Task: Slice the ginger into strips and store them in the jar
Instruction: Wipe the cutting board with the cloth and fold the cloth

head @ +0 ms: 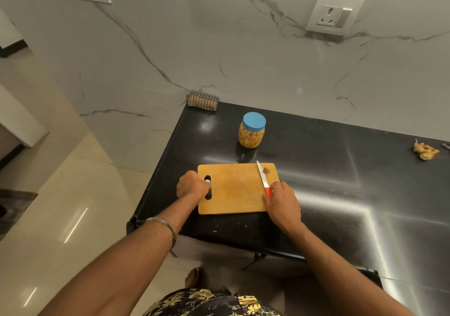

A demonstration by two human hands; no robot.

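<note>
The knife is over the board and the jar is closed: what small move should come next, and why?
Probably sweep the knife blade against the small brown scrap near the board's far right corner and push it off. The right hand grips the red handle, the left hand holds the board's slot, and the jar is already lidded and full.

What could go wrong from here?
1. The board lies near the counter's front edge; a shove from the left hand gripping its handle slot might tip it off.
2. The knife in the right hand could flick the small ginger scrap off the board.
3. The jar is lidded, so strips can't go in yet.
</note>
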